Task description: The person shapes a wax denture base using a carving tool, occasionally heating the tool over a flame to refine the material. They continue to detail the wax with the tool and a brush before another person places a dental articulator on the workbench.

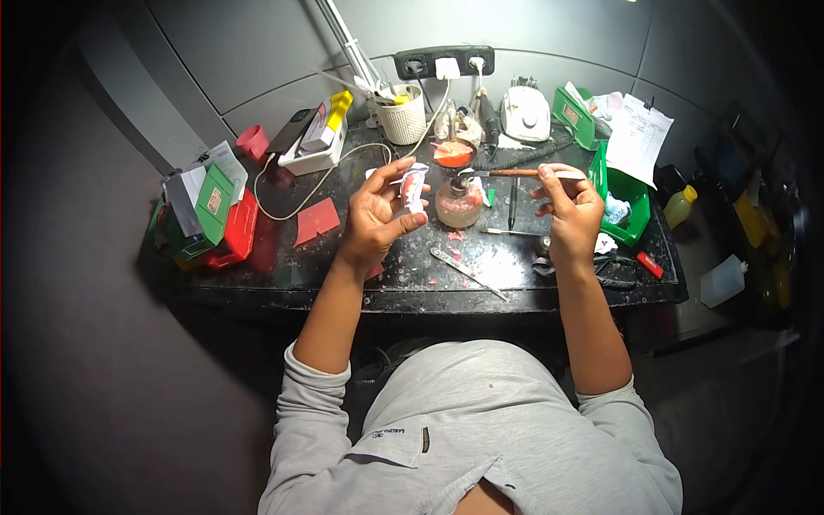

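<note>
My left hand [371, 215] grips a small white dental cast [414, 184] with pinkish-red wax on its face, held up between fingers and thumb. In my right hand [573, 210] is a wax knife [513, 172] with a brown handle, pinched near its end and pointing left. Its metal tip is over the top of a round glass spirit burner [458, 209]; a flame cannot be made out. Behind the burner sits a dish of red-orange wax [453, 155]. Pink wax scraps [456, 244] and a slim metal instrument [469, 274] lie in front.
A pink wax sheet [318, 221] lies left of my left hand. Green and red boxes [219, 210] stand at the left edge, a green bin [633, 225] at the right. A pen-holder basket [402, 119] and white device [525, 114] stand behind; a cable crosses the bench.
</note>
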{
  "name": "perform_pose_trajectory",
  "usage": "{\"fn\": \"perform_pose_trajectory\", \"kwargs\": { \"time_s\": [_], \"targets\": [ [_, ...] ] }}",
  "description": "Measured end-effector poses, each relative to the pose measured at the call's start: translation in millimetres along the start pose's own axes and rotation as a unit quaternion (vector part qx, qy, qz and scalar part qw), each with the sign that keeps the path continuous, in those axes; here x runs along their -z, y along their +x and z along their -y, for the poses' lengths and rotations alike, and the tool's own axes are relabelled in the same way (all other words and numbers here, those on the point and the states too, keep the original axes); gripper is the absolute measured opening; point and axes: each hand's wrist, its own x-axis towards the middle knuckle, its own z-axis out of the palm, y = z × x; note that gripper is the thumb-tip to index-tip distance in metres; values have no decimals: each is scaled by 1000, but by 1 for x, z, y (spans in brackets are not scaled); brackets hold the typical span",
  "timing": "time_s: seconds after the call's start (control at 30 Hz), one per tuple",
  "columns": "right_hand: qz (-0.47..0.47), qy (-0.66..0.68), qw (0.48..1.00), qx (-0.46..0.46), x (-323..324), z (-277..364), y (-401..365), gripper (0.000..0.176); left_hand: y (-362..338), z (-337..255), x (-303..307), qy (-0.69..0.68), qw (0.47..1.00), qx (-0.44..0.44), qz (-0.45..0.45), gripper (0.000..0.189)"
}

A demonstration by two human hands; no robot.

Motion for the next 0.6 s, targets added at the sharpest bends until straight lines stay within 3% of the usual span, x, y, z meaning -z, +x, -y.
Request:
{"fn": "perform_pose_trajectory", "kwargs": {
  "time_s": [0.6],
  "targets": [
    [72, 44, 995, 52, -14, 2, -14, 13, -1, 2, -6, 20, 1000, 18, -11, 78]
  ]
}}
